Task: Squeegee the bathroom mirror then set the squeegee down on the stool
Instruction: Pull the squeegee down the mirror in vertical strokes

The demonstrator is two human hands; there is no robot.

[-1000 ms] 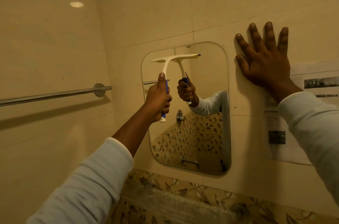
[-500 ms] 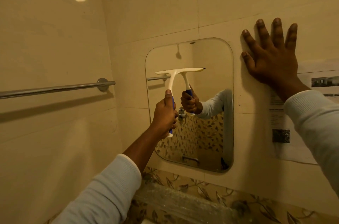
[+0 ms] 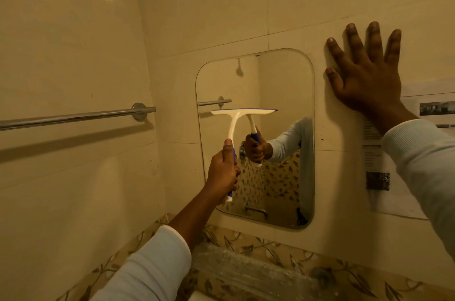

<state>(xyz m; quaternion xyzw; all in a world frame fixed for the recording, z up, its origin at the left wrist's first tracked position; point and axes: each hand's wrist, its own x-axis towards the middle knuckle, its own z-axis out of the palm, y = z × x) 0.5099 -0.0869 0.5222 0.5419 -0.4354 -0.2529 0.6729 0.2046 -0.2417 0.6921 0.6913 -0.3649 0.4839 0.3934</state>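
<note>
A rounded rectangular mirror [image 3: 283,84] hangs on the beige tiled wall. My left hand [image 3: 222,172] is closed around the blue grip of a white T-shaped squeegee [image 3: 235,119], whose blade lies level against the glass, about halfway down the left part of the mirror. The hand and squeegee are reflected in the glass. My right hand [image 3: 366,74] is spread flat on the wall just right of the mirror's upper corner, holding nothing. No stool is in view.
A chrome towel bar [image 3: 73,118] runs along the left wall, ending near the corner. Printed paper notices [image 3: 384,177] are stuck to the wall right of the mirror. A leaf-patterned tile band [image 3: 270,249] and a plastic-wrapped fixture [image 3: 246,273] sit below.
My left hand has drawn the squeegee down the mirror, from near its top to about mid-height. My right hand has stayed flat on the wall.
</note>
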